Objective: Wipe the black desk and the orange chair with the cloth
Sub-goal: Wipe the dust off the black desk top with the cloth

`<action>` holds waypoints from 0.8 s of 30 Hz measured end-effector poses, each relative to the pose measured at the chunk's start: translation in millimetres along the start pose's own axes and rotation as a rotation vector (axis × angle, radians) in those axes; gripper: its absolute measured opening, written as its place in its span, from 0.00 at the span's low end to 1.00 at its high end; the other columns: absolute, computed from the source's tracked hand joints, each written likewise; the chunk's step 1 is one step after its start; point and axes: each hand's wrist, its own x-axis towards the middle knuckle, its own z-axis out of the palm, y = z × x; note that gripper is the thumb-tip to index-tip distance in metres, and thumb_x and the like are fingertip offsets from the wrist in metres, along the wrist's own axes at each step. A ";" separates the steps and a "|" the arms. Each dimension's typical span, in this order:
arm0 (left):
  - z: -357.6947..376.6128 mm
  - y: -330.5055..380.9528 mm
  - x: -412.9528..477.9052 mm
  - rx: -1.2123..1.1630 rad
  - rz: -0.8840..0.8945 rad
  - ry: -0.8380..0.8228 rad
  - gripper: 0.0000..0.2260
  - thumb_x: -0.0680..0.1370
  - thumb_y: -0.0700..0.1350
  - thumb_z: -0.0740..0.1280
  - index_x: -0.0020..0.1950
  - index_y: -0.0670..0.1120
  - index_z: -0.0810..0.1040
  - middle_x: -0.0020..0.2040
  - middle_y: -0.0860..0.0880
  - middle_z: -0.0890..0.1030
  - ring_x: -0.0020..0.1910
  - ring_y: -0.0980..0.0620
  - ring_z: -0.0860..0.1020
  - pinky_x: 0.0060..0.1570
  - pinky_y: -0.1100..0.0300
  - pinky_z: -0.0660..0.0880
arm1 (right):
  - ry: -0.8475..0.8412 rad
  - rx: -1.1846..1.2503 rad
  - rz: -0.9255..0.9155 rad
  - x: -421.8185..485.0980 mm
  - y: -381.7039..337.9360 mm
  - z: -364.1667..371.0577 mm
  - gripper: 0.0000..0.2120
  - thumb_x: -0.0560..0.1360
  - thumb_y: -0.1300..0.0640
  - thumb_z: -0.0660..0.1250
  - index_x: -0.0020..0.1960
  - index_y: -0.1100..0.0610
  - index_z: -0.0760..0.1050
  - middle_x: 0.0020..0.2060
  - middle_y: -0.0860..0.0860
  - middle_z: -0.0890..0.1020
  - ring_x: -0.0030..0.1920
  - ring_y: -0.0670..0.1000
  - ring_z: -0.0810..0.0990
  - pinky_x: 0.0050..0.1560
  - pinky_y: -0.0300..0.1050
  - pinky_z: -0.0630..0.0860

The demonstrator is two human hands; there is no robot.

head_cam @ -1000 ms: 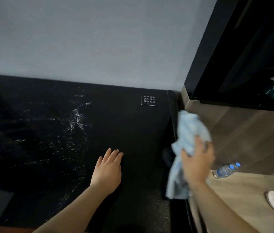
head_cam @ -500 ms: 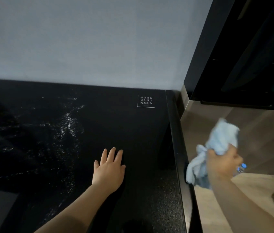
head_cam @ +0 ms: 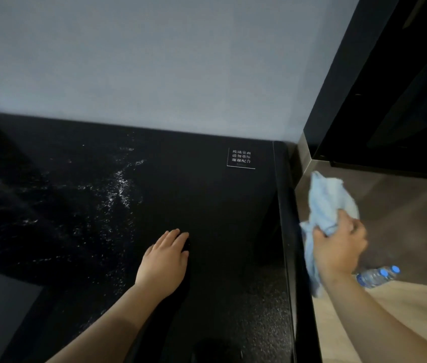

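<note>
Cloth [head_cam: 323, 197]: light blue, bunched up, off the desk [head_cam: 220, 218] and just past its right edge, roughly 3 o'clock in the head view. It is in the air in front of the brown wood panel [head_cam: 395, 205]. I can't tell whether it brushes the desk edge.

Cloth vs fingers: the bulk sticks out at 12 o'clock from the right hand [head_cam: 338, 247]. A tail hangs down at 7 o'clock past the wrist, along the desk's side.

Right fingers [head_cam: 351, 227]: curled tight round the middle of the cloth, thumb clamped across it from the 9 o'clock side. Nothing else in that hand.

Left hand [head_cam: 164, 260]: palm down, flat on the desk top, about centre frame. Its fingers [head_cam: 177, 239] are straight and pressed together, pointing to 1 o'clock. It holds nothing.

Desk: black and glossy. Wet streaks and droplets [head_cam: 120, 187] lie at 10 o'clock from the left hand, well apart from the cloth. A small white-text label [head_cam: 241, 158] sits at the far right corner, 1 o'clock from the left hand.

Rest: grey wall [head_cam: 154, 61] behind the desk at 12 o'clock. Dark cabinet [head_cam: 403, 87] at 2 o'clock. Clear bottle [head_cam: 374, 276] with a blue cap lies on the wooden floor [head_cam: 403, 310], at 4 o'clock from the right hand.
</note>
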 end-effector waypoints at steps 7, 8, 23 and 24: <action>-21.1 -52.2 -22.7 -0.035 -0.108 0.161 0.23 0.82 0.50 0.53 0.76 0.52 0.54 0.77 0.54 0.54 0.76 0.54 0.46 0.73 0.55 0.51 | -0.270 -0.264 -0.908 -58.8 -38.1 21.9 0.25 0.62 0.58 0.75 0.59 0.49 0.77 0.60 0.55 0.75 0.48 0.63 0.74 0.36 0.53 0.78; -23.7 -61.1 -27.7 -0.028 -0.123 0.176 0.23 0.82 0.50 0.53 0.76 0.52 0.54 0.77 0.54 0.54 0.76 0.54 0.46 0.73 0.55 0.51 | -0.270 -0.315 -0.785 -46.6 -37.2 21.9 0.25 0.67 0.57 0.72 0.63 0.48 0.74 0.64 0.54 0.72 0.52 0.64 0.72 0.41 0.54 0.77; -48.3 -196.5 -98.4 -0.018 -0.236 0.086 0.26 0.82 0.53 0.53 0.77 0.52 0.49 0.78 0.52 0.49 0.77 0.50 0.43 0.74 0.48 0.49 | -0.437 0.156 -0.597 -223.3 -170.6 46.2 0.23 0.67 0.56 0.70 0.62 0.51 0.75 0.56 0.54 0.76 0.55 0.60 0.75 0.49 0.49 0.73; -51.4 -205.5 -101.7 -0.012 -0.223 0.070 0.26 0.81 0.55 0.53 0.77 0.52 0.48 0.78 0.52 0.48 0.77 0.50 0.42 0.74 0.48 0.48 | -0.313 0.128 -0.558 -209.5 -170.4 41.0 0.24 0.67 0.57 0.71 0.63 0.52 0.74 0.56 0.57 0.76 0.54 0.62 0.74 0.49 0.51 0.73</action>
